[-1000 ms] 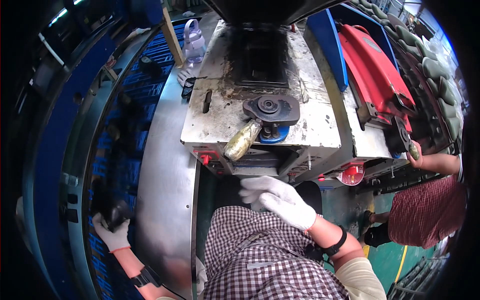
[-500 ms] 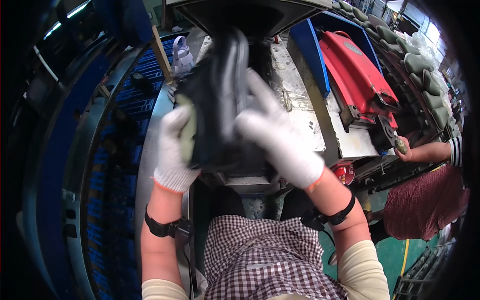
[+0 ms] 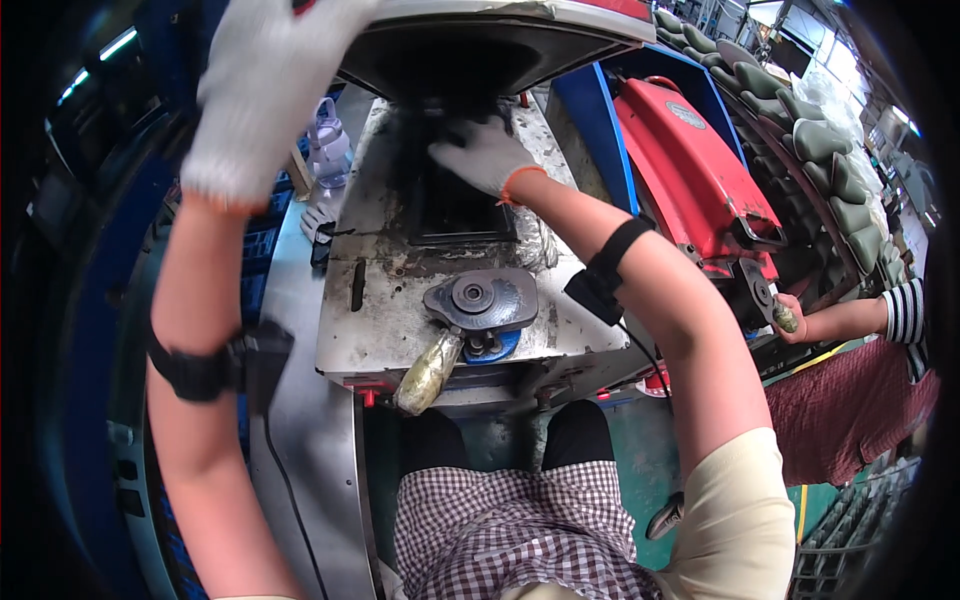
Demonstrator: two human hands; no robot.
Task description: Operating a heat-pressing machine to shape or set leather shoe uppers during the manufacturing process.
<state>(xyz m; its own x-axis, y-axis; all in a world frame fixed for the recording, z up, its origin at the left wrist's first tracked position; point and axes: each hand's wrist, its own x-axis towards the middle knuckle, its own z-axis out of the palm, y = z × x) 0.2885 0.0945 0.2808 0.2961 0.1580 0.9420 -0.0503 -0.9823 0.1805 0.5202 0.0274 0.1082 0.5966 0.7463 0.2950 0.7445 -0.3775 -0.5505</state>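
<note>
My left hand (image 3: 265, 105), in a white knit glove, is raised at the upper left beside a lifted dark cover (image 3: 470, 50). Its fingertips run past the picture's top edge, where a small red part (image 3: 303, 5) shows against the glove. My right hand (image 3: 490, 158), gloved too, reaches beneath the cover with fingers apart, over a dark rectangular bed (image 3: 462, 215) in the worn metal machine top (image 3: 380, 290). Shadow and blur hide what its fingertips touch. A clamp with a round metal hub (image 3: 475, 293) and a wrapped handle (image 3: 430, 372) sits at the machine's front.
A red machine cover (image 3: 690, 150) stands in a blue housing on the right. A co-worker's hand (image 3: 792, 318) grips a wrapped handle there. Stacked olive pads (image 3: 825, 135) line the far right. A lilac bottle (image 3: 328, 150) and a glove (image 3: 318, 222) sit left of the machine.
The black glossy piece with a pale green side, held between both hands earlier, is no longer in them. My left hand has risen to the upper left; my right has moved under the cover.
</note>
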